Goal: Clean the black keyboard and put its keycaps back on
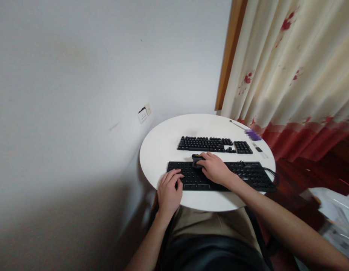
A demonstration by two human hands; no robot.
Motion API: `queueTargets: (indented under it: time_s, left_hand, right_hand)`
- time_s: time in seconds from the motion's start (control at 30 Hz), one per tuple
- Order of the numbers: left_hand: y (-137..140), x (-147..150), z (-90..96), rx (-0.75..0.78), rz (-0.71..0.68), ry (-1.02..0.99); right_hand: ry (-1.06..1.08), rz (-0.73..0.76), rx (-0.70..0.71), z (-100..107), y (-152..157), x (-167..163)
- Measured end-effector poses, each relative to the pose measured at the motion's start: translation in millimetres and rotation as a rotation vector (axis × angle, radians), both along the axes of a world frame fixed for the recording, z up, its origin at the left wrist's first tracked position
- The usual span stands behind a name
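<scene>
A black keyboard base (191, 175) with its keycaps off lies near the front of a round white table (154, 146). My left hand (169, 186) rests on its left end, fingers stretched out and holding nothing. My right hand (215, 167) reaches across and grips a small black tool with a yellow mark (196, 161), held against the upper middle-left of the base. The tool's underside is hidden, so I cannot tell its exact kind. Behind the base, loose black keycaps (204, 143) lie set out in keyboard order, with a separate number-pad block of keycaps (243, 147) at their right.
A cable (272, 172) hangs off the base's right end. At the table's right are a purple item (252, 135), a thin stick (236, 124) and a small dark-and-clear object (258, 149). A wall socket (142, 116) is at left, a curtain (276, 75) at right, plastic bags (332, 207) below.
</scene>
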State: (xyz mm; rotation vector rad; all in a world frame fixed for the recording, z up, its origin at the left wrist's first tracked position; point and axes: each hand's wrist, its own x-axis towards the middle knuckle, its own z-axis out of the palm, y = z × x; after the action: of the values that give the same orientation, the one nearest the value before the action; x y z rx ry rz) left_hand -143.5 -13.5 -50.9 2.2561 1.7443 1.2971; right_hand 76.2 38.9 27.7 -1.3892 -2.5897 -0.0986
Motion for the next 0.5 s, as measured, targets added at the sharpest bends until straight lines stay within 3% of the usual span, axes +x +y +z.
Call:
queueTargets:
  time_s: [0.17, 0.33, 0.5]
  left_hand:
    - [0, 1, 1.1, -0.001, 0.003, 0.003]
    - [-1, 2, 4.1, -0.009, 0.011, 0.013]
    - [-2, 2, 4.6, -0.012, 0.005, 0.008]
  right_hand:
    - [0.027, -0.133, 0.031, 0, -3, -1]
    - [0.007, 0.146, -0.022, 1, -13, -9]
    - [0.011, 0.052, 0.007, 2, -19, -9]
